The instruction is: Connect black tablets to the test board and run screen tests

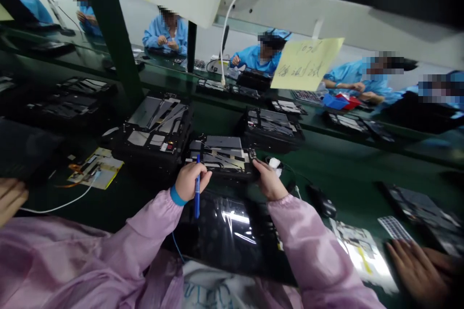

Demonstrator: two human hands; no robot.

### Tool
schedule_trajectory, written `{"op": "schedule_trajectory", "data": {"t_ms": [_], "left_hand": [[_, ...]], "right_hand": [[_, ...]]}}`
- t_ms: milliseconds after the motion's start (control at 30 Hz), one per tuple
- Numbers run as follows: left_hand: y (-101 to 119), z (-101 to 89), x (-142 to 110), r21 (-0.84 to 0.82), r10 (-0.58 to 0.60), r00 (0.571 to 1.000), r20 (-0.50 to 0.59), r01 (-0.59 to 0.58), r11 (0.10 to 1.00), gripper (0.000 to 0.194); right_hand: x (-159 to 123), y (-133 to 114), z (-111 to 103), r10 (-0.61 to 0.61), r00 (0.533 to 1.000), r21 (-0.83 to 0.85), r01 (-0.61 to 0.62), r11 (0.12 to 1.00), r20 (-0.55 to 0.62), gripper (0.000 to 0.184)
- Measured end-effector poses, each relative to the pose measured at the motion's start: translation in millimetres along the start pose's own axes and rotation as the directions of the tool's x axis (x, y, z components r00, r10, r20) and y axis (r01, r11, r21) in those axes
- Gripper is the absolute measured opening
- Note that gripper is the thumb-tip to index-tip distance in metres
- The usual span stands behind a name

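Observation:
My left hand (191,181) grips a slim blue pen (197,188), its tip pointing down, and a blue wristband (177,196) circles that wrist. My right hand (268,180) holds the near right corner of an open-backed black tablet unit (221,157), whose metal plates and ribbon cables are exposed. Both hands sit at that unit's near edge. Directly below them lies a glossy black panel in clear film (226,234). My pink sleeves cover both forearms.
Other opened black units (154,130) stand along the green bench. A computer mouse (322,201) lies right of my right hand. A co-worker's hands (416,270) rest at lower right, and another hand (10,198) shows at far left. Workers in blue sit across the bench.

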State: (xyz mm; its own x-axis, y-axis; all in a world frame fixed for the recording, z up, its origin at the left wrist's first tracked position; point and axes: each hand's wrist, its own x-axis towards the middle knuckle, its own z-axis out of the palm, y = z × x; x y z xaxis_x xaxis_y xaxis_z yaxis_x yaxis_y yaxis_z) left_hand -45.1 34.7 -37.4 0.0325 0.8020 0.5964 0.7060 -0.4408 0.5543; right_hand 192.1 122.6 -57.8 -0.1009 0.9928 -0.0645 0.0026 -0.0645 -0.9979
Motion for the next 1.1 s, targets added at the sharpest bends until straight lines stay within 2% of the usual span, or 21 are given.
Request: {"op": "schedule_trajectory", "data": {"t_ms": [100,200,300,333,400,500,567,700,800,900,1000,1100], "left_hand": [[-3,5.4,3,-0.002,-0.056,0.987,0.153,0.057,0.998,0.020],[-4,11.1,8,0.013,-0.071,0.944,0.323,0.070,0.997,0.020],[-4,14.5,12,0.068,-0.077,0.915,0.395,0.055,0.996,0.021],[-4,15.0,13,0.086,-0.082,0.915,0.395,0.052,0.995,0.021],[-4,15.6,14,0.112,-0.091,0.922,0.376,0.052,0.992,0.021],[-5,16.7,15,0.131,-0.122,0.927,0.354,0.080,0.988,0.021],[-6,16.8,15,0.122,-0.161,0.923,0.350,0.126,0.985,0.021],[-4,9.6,12,0.079,-0.227,0.892,0.391,0.213,0.974,0.022],[3,-4.3,1,0.121,-0.284,0.855,0.433,0.257,0.959,0.023],[13,-20.7,-16,0.204,-0.356,0.852,0.385,0.298,0.933,0.023],[19,-33.2,-35,0.301,-0.454,0.847,0.276,0.373,0.878,0.024],[19,-38.7,-49,0.366,-0.562,0.797,0.219,0.467,0.805,0.027]], "right_hand": [[-22,-13,-25,-0.051,0.992,0.000,0.051,0.999,-0.115,0.046],[-50,-20,-67,-0.172,0.971,-0.077,0.162,0.984,-0.167,0.052],[-84,-5,-108,-0.284,0.930,-0.420,0.168,0.892,-0.232,0.039],[-96,6,-118,-0.306,0.918,-0.534,0.132,0.835,-0.252,0.036],[-119,29,-128,-0.338,0.905,-0.650,0.096,0.754,-0.258,0.031],[-145,59,-127,-0.358,0.917,-0.690,0.145,0.709,-0.176,0.026],[-156,70,-121,-0.373,0.922,-0.708,0.195,0.679,-0.104,0.023],[-161,75,-113,-0.403,0.915,-0.743,0.258,0.618,-0.017,0.027],[-161,75,-113,-0.429,0.901,-0.815,0.299,0.497,0.069,0.031],[-162,74,-112,-0.415,0.902,-0.865,0.302,0.400,0.122,0.033],[-164,72,-113,-0.392,0.914,-0.869,0.277,0.409,0.106,0.033],[-161,70,-119,-0.374,0.924,-0.834,0.265,0.485,0.076,0.030]]}}
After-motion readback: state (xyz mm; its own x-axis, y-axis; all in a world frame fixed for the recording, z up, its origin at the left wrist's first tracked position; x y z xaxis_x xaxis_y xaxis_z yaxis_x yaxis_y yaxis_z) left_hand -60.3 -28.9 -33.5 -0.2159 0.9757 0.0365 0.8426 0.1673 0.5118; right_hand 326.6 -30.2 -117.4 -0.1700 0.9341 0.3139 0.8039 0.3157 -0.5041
